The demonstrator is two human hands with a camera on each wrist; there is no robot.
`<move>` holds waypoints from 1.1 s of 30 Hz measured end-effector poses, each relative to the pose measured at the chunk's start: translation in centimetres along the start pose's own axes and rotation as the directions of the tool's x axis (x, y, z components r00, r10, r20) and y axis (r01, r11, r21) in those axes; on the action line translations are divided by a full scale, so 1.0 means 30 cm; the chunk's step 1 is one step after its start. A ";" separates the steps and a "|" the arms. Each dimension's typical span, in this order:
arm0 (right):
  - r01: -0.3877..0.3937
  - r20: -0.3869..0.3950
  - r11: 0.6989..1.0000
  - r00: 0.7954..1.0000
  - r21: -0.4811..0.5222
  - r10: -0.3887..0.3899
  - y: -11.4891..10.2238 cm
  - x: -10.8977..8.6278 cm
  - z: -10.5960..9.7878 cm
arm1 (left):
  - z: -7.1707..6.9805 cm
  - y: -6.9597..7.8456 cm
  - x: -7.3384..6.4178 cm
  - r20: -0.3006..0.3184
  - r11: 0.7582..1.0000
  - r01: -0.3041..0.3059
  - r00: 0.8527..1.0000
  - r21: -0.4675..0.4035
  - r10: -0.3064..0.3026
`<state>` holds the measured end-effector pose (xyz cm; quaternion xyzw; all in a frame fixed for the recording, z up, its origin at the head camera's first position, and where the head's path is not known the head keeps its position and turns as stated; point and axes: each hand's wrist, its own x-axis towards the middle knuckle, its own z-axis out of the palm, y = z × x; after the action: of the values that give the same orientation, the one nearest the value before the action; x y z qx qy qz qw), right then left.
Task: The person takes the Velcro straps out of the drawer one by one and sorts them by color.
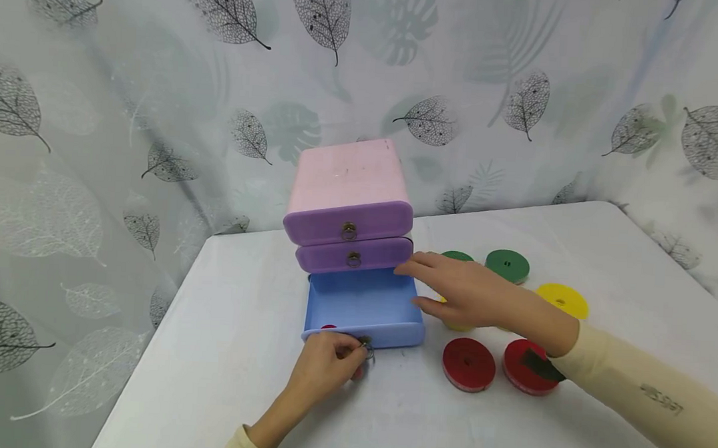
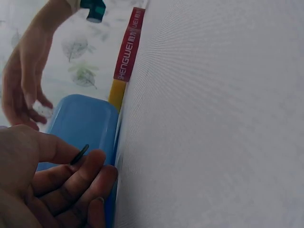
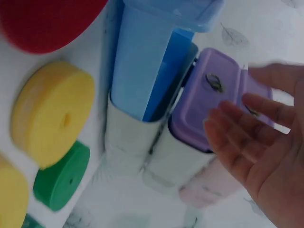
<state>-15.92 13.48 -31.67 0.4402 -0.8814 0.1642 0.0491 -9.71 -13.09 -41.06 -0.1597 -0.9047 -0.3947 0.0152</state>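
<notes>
A small chest has three stacked drawers; the blue bottom drawer [image 1: 362, 297] stands pulled out, and the two purple drawers [image 1: 323, 228] above it are in. My left hand [image 1: 326, 369] pinches the ring pull [image 2: 80, 155] on the blue drawer's front between thumb and fingers. A bit of something red [image 1: 328, 327] shows just inside the front edge, mostly hidden behind that front. My right hand [image 1: 461, 288], fingers extended and holding nothing, hovers by the drawer's right side. In the right wrist view its fingers overlap the purple drawers.
Right of the chest lie rolls of flat tape: two red rolls [image 1: 468, 364], yellow rolls [image 1: 563, 300] and green rolls [image 1: 507, 265], some partly behind my right arm. Everything stands on a white-covered table [image 1: 228, 325]. A leaf-print curtain [image 1: 159, 108] hangs close behind.
</notes>
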 end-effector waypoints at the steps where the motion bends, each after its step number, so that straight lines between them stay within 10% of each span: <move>1: 0.033 0.001 0.999 0.999 0.013 -0.033 0.004 0.024 0.015 | 0.000 0.000 0.000 0.002 1.000 0.000 1.000 0.000 0.000; 33: 0.203 0.319 0.972 0.919 0.118 -0.231 -0.121 0.363 0.216 | -0.009 0.003 0.000 0.015 0.999 -0.023 1.000 -0.027 0.024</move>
<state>-19.29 1.03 -34.35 0.5581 -0.8153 0.1180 -0.0996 -9.71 -13.22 -40.82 -0.1736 -0.8975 -0.4052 0.0106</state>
